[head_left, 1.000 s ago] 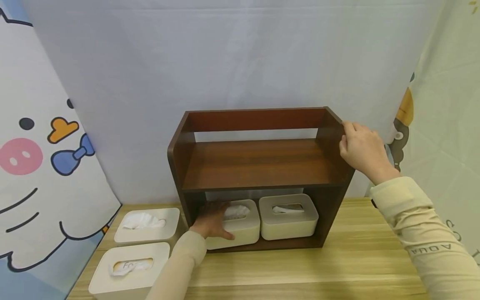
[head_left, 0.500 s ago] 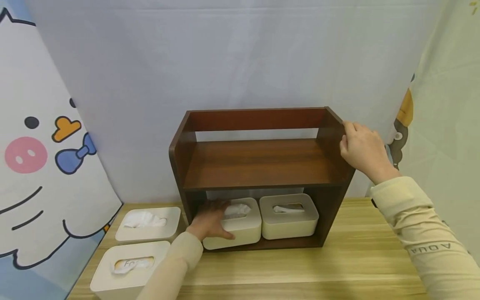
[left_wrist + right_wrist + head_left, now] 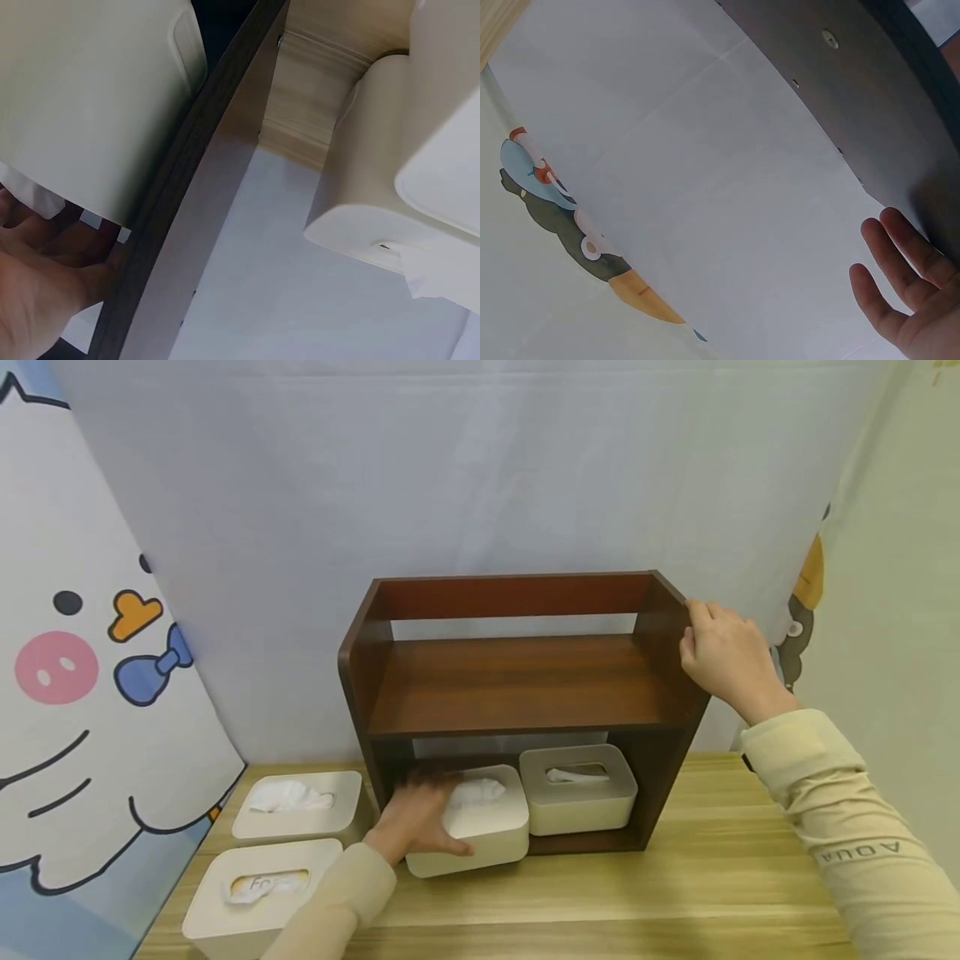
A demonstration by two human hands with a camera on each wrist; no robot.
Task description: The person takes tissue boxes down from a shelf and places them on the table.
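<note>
My left hand holds a cream tissue box at its left part in the lower level of a dark brown desktop shelf. Its thumb lies across the front of the lid, and the other fingers are partly hidden in the shelf's shadow. That box sits slightly askew, its front jutting past the shelf's bottom edge. Just right of it, a second tissue box stands inside the shelf. My right hand grips the top edge of the shelf's right side panel, with several fingers of the left hand visible in the left wrist view.
Left of the shelf, two more cream tissue boxes stand on the wooden table: a rear box and a front box. A pale cloth backdrop hangs behind. Patterned cloths flank both sides.
My left hand has drawn the left tissue box forward and slightly to the right, past the shelf's front edge. The right hand stays on the side panel.
</note>
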